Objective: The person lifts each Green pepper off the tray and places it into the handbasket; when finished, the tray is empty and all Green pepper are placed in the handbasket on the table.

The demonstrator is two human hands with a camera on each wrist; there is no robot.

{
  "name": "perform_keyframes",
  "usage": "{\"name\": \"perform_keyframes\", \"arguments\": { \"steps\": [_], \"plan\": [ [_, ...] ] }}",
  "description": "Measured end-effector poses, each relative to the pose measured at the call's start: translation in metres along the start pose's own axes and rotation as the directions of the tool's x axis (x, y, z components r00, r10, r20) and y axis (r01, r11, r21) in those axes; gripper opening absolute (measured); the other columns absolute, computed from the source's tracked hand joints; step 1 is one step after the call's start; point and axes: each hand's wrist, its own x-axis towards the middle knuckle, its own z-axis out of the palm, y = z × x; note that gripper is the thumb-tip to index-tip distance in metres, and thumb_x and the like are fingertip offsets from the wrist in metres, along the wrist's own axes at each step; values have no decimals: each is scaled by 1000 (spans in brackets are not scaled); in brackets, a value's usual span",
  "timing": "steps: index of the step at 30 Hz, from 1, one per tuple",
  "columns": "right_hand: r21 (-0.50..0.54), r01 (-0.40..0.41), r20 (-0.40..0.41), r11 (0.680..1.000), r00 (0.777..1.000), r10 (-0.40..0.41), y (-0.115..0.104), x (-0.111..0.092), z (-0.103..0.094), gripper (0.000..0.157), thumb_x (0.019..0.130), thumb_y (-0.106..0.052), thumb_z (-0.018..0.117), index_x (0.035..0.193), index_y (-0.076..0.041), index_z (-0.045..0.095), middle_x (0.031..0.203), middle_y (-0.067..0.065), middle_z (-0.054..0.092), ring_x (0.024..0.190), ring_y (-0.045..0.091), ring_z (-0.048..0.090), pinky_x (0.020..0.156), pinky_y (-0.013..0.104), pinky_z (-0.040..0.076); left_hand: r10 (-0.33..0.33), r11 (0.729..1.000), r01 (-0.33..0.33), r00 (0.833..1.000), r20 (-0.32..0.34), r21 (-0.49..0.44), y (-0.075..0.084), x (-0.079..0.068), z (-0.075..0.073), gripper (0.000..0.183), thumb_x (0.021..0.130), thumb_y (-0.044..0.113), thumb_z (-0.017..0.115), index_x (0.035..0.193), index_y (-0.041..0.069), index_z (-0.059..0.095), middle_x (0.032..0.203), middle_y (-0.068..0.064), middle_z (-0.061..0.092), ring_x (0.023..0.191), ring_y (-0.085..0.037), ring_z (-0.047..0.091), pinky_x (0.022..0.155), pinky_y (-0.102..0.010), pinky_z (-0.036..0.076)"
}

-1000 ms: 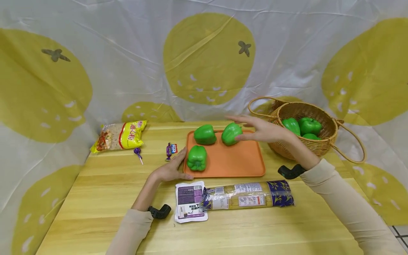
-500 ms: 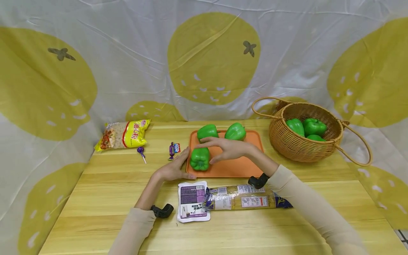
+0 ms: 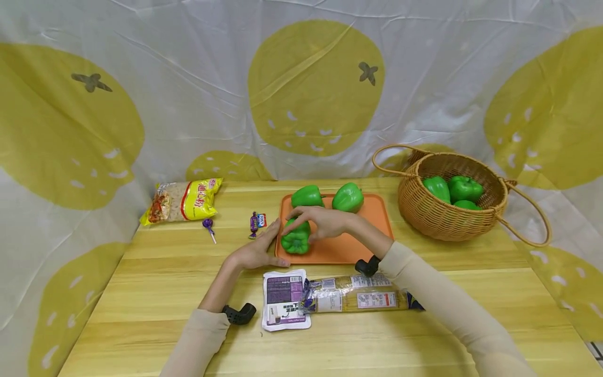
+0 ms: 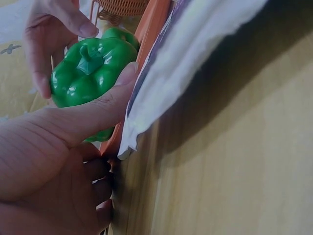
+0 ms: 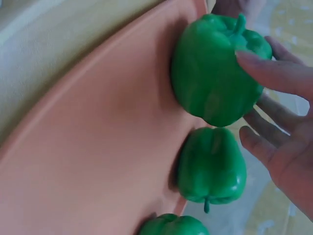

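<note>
An orange tray [image 3: 348,246] lies on the table with three green bell peppers on it. My right hand [image 3: 325,222] reaches over the near-left bell pepper [image 3: 295,243] and holds it, thumb on one side and fingers round the other. In the right wrist view, the thumb lies over this bell pepper [image 5: 215,73] near its stem. My left hand [image 3: 254,254] rests at the tray's front-left corner, fingers along the left side and thumb along the front rim. Two other bell peppers, one at the back left [image 3: 306,196] and one farther right [image 3: 347,197], lie at the tray's far side.
A wicker basket [image 3: 443,225] with several green bell peppers stands at the right. In front of the tray lie a white and purple pouch [image 3: 285,306] and a pasta pack [image 3: 348,299]. Small wrapped sweets [image 3: 255,224], a lollipop [image 3: 209,225] and a yellow food bag [image 3: 183,200] lie left.
My right hand has swept left from the far right bell pepper, near the basket, to the near-left bell pepper and lowered round it. My left hand stays at the tray corner.
</note>
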Motion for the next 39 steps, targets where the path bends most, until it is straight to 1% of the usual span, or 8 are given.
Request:
{"name": "perform_keyframes", "arguments": {
  "steps": [5,11,14,20,25,29,33,39],
  "plan": [
    [-62,-17,-39,998,999,14,-3,4,-2,57,78,-6,79,130,-24,63,141,16,45,131,26,39,108,43,42,5,1000,-5,1000,0,-23,-1,0,0,114,82,36,77,155,8,-7,163,-13,-9,151,-36,-8,119,-63,7],
    [-131,-46,-64,990,997,38,-4,3,-3,56,76,-18,82,129,-23,64,126,8,53,116,19,49,98,34,49,0,1000,0,1000,-3,-13,-1,1,1,114,81,37,77,155,7,-5,164,-13,-8,151,-35,-7,121,-59,6],
    [-129,-77,-72,989,995,68,-3,2,-3,59,74,-24,83,130,-24,63,121,6,54,108,19,50,93,34,50,-10,1000,10,1000,-4,12,-1,1,1,114,81,39,76,155,8,-4,164,-12,-7,151,-34,-6,121,-57,6],
    [-134,-51,-60,990,997,43,0,1,-2,60,77,-22,81,133,-22,60,137,6,56,131,23,47,108,39,44,-13,1000,13,1000,-13,16,0,-1,1,113,81,40,76,156,9,-2,164,-12,-6,151,-34,-5,121,-59,7],
    [-115,-18,-64,993,998,10,1,-3,-2,58,78,-22,80,133,-18,60,131,3,59,125,20,51,105,36,47,-8,1000,9,1000,-14,23,-1,0,1,113,81,41,76,156,8,-1,164,-12,-6,151,-35,-5,121,-59,6],
    [-69,-26,-77,997,997,21,1,-18,-9,58,79,-23,79,133,-17,60,132,3,58,122,18,52,96,39,51,-3,999,4,1000,-14,40,0,2,3,113,80,42,76,156,7,-1,164,-12,-5,151,-35,-5,121,-58,7],
    [-65,-25,-129,998,991,17,-5,-44,-24,56,79,-28,79,132,-21,61,129,5,58,115,19,54,88,41,52,-1,1000,1,1000,-16,29,0,2,3,113,80,40,77,155,7,-1,164,-12,-5,151,-34,-5,121,-57,6],
    [-12,-128,-200,992,972,123,-16,-94,-55,55,78,-34,79,130,-31,62,131,4,53,121,21,49,98,46,48,-6,1000,6,1000,-23,30,0,-1,1,113,80,40,77,155,5,1,164,-13,-5,151,-34,-5,122,-56,4]
  ]
}}
